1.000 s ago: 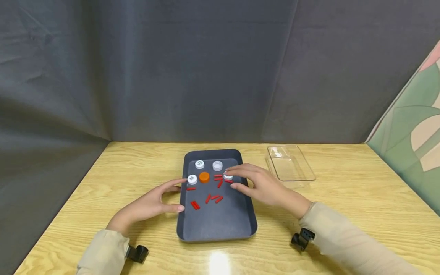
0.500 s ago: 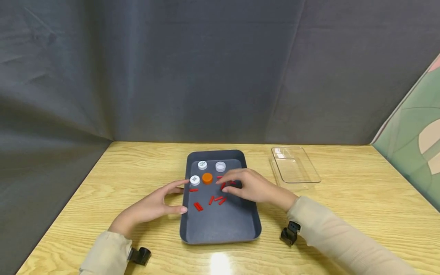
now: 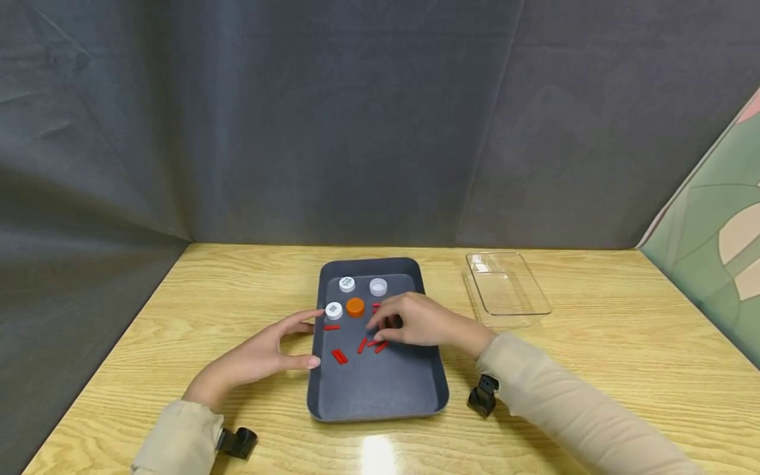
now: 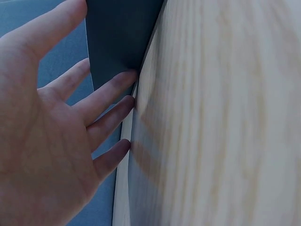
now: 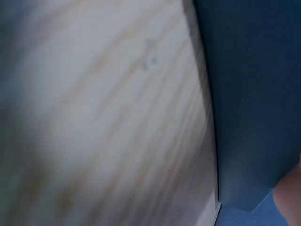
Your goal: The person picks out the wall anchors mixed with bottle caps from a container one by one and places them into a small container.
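Observation:
A dark grey tray [image 3: 380, 396] holds several short red sticks [image 3: 340, 356], white caps [image 3: 334, 311] and one orange cap [image 3: 355, 307]. My left hand [image 3: 255, 359] spreads thumb and fingers along the tray's left rim, fingertips touching its side. In the left wrist view, that hand [image 4: 56, 122] has straight fingers against the tray wall [image 4: 117, 37]. Above the tray's middle, my right hand [image 3: 415, 321] has bent fingers with a gap between thumb and index, close to a few sticks. Nothing shows in its grasp, and it covers part of the tray's right side.
To the right of the tray stands a clear plastic box [image 3: 510, 290] on the wooden table [image 3: 202, 297]. A grey curtain [image 3: 344, 119] closes off the back and left. At the far right is a patterned panel [image 3: 724, 218].
My right hand has moved from the white cap at the tray's upper right towards the nearer, middle red sticks. The cap is now hidden behind it. My left hand stays at the rim.

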Tool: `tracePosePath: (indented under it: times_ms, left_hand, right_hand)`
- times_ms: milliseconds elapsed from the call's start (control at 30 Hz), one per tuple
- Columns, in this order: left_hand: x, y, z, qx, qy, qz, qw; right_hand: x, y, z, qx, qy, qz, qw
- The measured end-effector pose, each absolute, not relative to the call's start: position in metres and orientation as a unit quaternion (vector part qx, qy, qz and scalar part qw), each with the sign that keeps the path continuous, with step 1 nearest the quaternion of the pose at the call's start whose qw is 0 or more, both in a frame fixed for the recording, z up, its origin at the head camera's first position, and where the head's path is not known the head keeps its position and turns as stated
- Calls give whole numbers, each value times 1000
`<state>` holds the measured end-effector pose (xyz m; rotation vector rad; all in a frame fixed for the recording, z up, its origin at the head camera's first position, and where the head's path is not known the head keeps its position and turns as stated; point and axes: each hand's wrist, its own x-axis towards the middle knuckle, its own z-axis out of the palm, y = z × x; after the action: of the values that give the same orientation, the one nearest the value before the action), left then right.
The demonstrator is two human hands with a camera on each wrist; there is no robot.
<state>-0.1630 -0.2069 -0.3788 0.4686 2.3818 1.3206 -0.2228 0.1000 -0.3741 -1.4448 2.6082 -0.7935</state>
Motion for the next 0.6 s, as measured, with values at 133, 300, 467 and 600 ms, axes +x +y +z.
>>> tracePosePath:
  times_ms: [133, 300, 467, 600]
  left_hand:
    - [-164, -207, -379, 170, 845, 471, 189]
    - [-164, -208, -379, 170, 843, 474, 191]
    - [-164, -208, -380, 166, 841, 478, 193]
    - [-164, -207, -381, 165, 841, 478, 193]
  right_hand:
    - [-223, 98, -375, -466, 850, -244, 26]
    - [-223, 95, -373, -464, 856, -224, 35]
    - [-224, 94, -376, -461, 863, -205, 38]
    - [-224, 94, -378, -458, 867, -193, 36]
